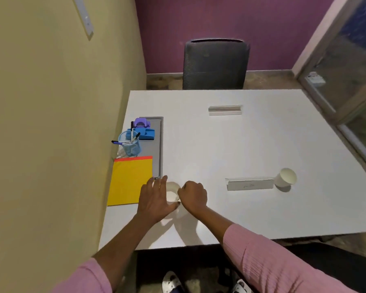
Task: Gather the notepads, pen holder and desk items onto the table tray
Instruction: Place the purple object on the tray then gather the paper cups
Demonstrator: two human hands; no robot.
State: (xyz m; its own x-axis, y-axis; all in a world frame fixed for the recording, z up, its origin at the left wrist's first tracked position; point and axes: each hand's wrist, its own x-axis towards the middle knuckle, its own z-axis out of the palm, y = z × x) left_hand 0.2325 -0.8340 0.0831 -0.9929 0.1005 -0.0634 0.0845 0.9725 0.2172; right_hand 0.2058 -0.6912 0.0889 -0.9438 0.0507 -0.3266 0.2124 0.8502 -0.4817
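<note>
A grey tray (pixel 158 144) lies along the table's left side. On it stand a blue mesh pen holder (pixel 129 146) with pens, a blue stapler (pixel 148 134) and a purple punch (pixel 142 123). A yellow notepad (pixel 129 180) with a red top edge overlaps the tray's near end. A white paper cup (pixel 172 193) sits just right of the notepad. My left hand (pixel 156 199) wraps its left side with fingers spread. My right hand (pixel 193 196) pinches its right rim.
A second paper cup (pixel 286 177) lies tilted at the right, beside a grey name-plate holder (pixel 249 183). Another holder (pixel 225 109) stands farther back. A dark office chair (pixel 215 64) faces the far edge. The yellow wall borders the table's left side.
</note>
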